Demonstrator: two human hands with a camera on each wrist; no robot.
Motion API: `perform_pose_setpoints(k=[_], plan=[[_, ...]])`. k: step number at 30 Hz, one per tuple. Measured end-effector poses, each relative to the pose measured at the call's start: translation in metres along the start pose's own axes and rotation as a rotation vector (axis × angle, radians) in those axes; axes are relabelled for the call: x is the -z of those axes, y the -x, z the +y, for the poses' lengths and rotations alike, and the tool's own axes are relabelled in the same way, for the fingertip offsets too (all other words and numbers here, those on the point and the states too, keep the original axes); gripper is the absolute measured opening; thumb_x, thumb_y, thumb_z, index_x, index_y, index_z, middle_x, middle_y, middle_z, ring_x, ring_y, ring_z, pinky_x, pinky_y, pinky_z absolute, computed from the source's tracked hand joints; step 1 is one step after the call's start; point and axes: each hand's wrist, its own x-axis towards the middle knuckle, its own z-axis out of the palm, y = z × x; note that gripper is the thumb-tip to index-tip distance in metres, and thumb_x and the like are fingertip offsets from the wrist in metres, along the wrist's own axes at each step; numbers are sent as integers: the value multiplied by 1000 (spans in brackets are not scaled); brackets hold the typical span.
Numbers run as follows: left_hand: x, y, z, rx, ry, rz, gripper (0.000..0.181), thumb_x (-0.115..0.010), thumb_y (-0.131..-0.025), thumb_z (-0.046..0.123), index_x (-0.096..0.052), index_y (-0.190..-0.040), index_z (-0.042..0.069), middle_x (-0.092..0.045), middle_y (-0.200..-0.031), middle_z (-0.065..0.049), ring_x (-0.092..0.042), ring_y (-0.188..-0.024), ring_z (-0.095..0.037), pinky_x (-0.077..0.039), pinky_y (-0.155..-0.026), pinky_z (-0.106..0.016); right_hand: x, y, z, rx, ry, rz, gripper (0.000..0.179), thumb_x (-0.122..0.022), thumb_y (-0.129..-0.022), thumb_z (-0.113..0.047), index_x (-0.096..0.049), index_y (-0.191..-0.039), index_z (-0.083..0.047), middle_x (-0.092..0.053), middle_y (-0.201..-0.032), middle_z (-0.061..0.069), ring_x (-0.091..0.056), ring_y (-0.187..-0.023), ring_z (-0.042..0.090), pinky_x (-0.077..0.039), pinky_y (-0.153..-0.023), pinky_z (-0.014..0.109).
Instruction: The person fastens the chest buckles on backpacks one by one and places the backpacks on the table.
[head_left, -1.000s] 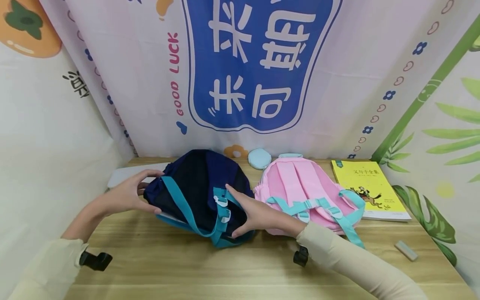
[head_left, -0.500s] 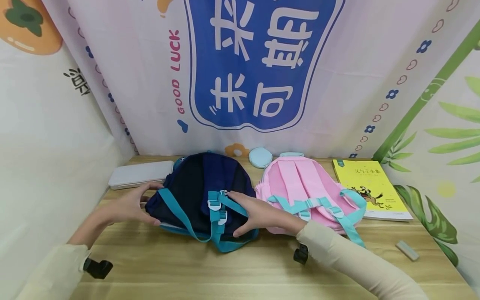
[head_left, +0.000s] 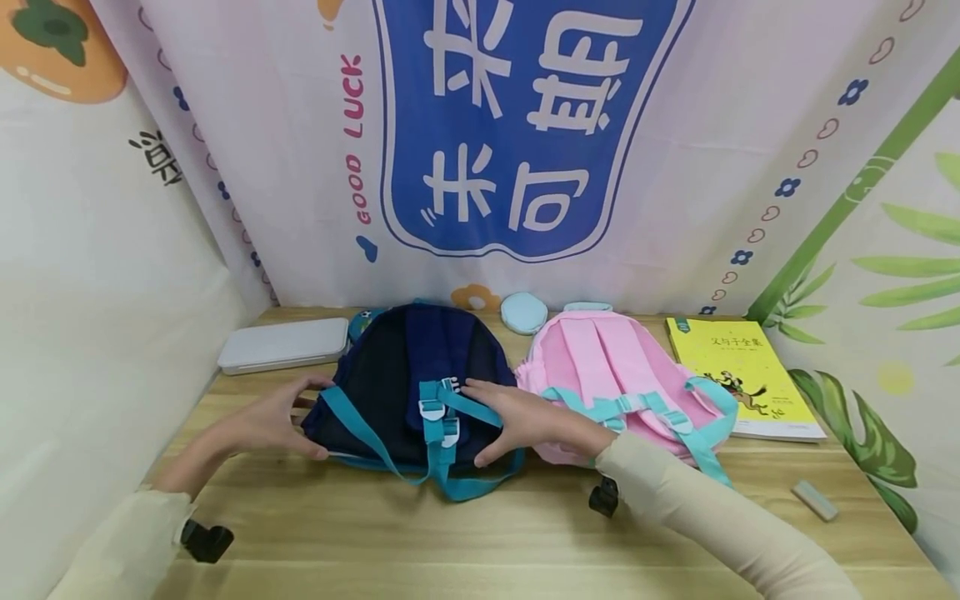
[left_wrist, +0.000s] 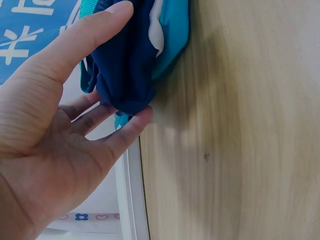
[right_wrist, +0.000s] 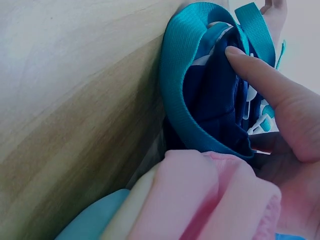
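Observation:
A navy backpack (head_left: 375, 392) with teal straps (head_left: 441, 417) and white buckles lies back-panel up on the wooden table, left of a pink backpack (head_left: 581, 358). My left hand (head_left: 270, 421) holds its left side; in the left wrist view the thumb lies over the navy fabric (left_wrist: 125, 75) and the fingertips touch the lower corner. The right side is held by my right hand (head_left: 525, 421), beside the pink bag. In the right wrist view the thumb rests on the navy side and the other fingers go behind it, partly hidden. A teal strap loops below.
Behind the left hand lies a pale grey flat case (head_left: 283, 346). A light blue round pouch (head_left: 523, 313) sits at the back between the bags. Farther right are a yellow book (head_left: 738, 375) and a small grey block (head_left: 814, 501). Printed cloth (head_left: 300, 167) walls the table's back and sides.
The navy backpack has come down flatter onto the table and shifted slightly right, both hands moving with it. The grey case, partly covered at first, now shows fully.

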Motion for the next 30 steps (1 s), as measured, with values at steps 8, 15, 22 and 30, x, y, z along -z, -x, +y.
perform_pose_setpoints(k=[8, 15, 22, 30], plan=[[-3, -3, -1, 20, -28, -7, 99, -91, -75, 22, -29, -149, -2, -33, -152, -31, -42, -132, -60, -47, -102, -65, 2, 0, 1, 2, 15, -5, 102, -85, -81, -46, -30, -161, -13, -24, -169, 9, -31, -153, 31, -35, -121, 50], [7, -7, 12, -8, -53, -7, 92, -88, -79, 23, -33, -148, -5, -37, -151, -31, -41, -134, -56, -47, -102, -64, 3, 0, 1, 1, 16, -3, 102, -85, -81, -46, -30, -161, -13, -24, -169, 9, -31, -153, 30, -35, -121, 50], [8, -31, 62, -70, -203, 93, 72, -80, -89, 29, -47, -145, -2, -49, -148, -25, -43, -136, -51, -38, -107, -70, 1, 1, 2, 2, 3, -1, 102, -85, -81, -45, -31, -161, -12, -25, -169, 11, -32, -153, 31, -35, -120, 51], [-26, -79, 117, -153, -294, 196, 42, -77, -92, 27, -66, -126, 5, -68, -126, -17, -61, -122, -38, -49, -105, -56, 0, 0, 1, -11, -11, -6, 101, -84, -82, -45, -29, -161, -15, -24, -170, 8, -30, -154, 30, -33, -122, 49]])
